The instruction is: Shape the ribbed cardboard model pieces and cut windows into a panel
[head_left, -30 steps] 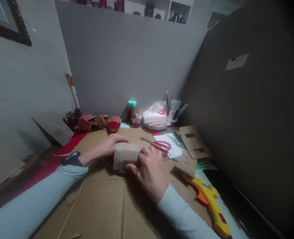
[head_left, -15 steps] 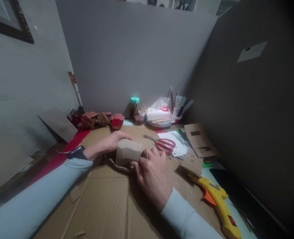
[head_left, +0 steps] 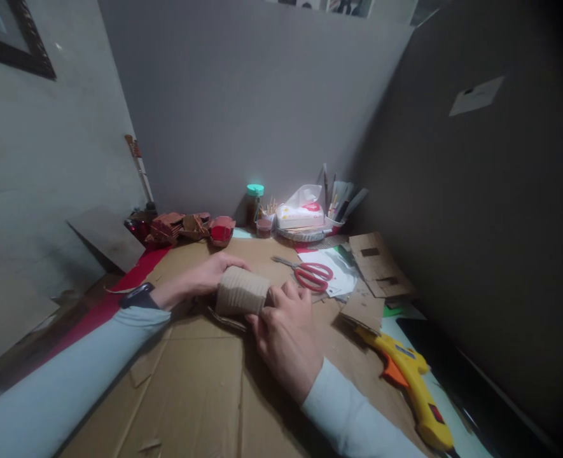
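"Two hands on one roll [head_left: 243, 292], close to the centre of the frame! Which way does it lie?"

"Lengthwise across, by the look of it, right end dipping a touch. Left hand [head_left: 214, 272] at its left end, right hand [head_left: 288, 334] at its right."

"So who's nearer?"

"Neither, both are touching! From the right hand, the roll sits up and to the left; from the left hand, it's just to the right and slightly lower."

"Grips?"

"Right: thumb and bent fingers clamped on the roll's right end. Left: tucked round the far side, fingertips hidden, so I can't tell how firmly it's closed."

"And underneath?"

"Cardboard [head_left: 190, 375], filling the lower middle. Scissors [head_left: 313, 277] lie just above the right hand, glue gun [head_left: 419, 389] well apart at lower right."
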The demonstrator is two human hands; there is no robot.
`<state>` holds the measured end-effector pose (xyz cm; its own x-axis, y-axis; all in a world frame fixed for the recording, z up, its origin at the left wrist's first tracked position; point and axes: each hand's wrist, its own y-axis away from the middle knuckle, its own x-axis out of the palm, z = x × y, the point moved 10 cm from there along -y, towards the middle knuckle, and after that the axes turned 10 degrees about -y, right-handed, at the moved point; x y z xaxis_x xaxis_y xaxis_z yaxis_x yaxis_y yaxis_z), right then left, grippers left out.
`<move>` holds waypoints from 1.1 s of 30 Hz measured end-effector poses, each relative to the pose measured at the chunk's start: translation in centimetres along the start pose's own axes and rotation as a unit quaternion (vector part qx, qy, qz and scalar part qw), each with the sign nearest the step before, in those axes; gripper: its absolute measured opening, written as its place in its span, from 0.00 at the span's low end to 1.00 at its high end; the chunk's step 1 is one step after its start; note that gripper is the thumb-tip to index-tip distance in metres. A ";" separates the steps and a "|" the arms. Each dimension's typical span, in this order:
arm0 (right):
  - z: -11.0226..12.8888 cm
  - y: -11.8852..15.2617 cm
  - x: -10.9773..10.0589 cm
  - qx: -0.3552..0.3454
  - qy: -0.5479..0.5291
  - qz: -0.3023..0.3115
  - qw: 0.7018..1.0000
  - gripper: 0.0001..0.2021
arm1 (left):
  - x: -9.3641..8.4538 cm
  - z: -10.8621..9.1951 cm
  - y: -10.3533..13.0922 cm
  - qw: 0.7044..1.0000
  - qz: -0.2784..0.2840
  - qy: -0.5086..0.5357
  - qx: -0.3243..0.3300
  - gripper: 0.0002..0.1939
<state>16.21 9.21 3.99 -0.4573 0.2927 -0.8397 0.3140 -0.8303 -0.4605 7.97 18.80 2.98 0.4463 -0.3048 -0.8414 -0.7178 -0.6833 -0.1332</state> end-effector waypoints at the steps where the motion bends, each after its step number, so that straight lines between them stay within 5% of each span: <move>1: 0.0 0.0 0.0 0.001 0.000 -0.001 1.000 0.12 | 0.0 0.0 0.1 1.000 0.000 -0.003 0.002 0.13; 16: -1.0 -0.6 -1.4 0.028 0.022 -0.029 0.999 0.14 | 0.3 0.5 1.2 0.997 -0.059 -0.050 -0.016 0.13; 22: -1.0 -0.5 -0.9 -0.012 -0.018 -0.024 0.999 0.44 | -0.1 -0.6 2.1 0.993 -0.101 -0.052 -0.030 0.14; 33: -0.5 -1.4 -1.1 -0.083 -0.078 0.033 0.993 0.26 | 0.0 -1.8 2.8 0.990 -0.129 -0.023 -0.048 0.14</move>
<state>16.64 10.29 5.43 -0.5508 0.1518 -0.8207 0.4742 -0.7523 -0.4574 6.87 15.69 3.58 0.5829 -0.0829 -0.8083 -0.5280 -0.7948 -0.2993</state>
